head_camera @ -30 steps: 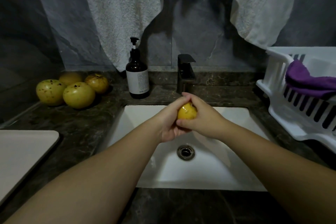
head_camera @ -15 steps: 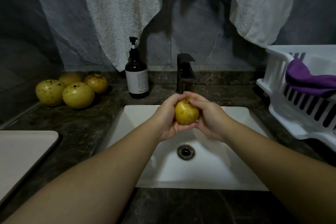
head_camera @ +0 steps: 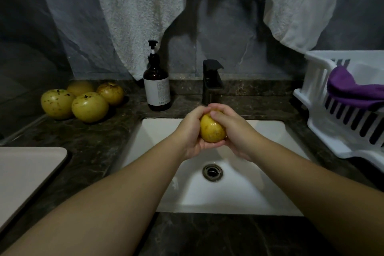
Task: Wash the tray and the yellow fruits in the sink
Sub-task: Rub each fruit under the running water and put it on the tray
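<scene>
Dark marbled stone bench [head_camera: 93, 147] surrounds a glossy white rectangular sink [head_camera: 270, 172]. At frame centre, left hand [head_camera: 192, 131] and right hand [head_camera: 234, 131] each grip one speckled round yellow fruit [head_camera: 212, 131] below a black tap [head_camera: 212, 81].

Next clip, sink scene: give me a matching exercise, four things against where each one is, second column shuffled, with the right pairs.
Things:
1. purple cloth
2. pump bottle
3. held yellow fruit
4. tray

Places:
A. on the counter at far left
B. between both hands, above the sink
C. in the white rack at right
D. left of the faucet, by the wall

Pairs: 1-C, 2-D, 3-B, 4-A
</scene>
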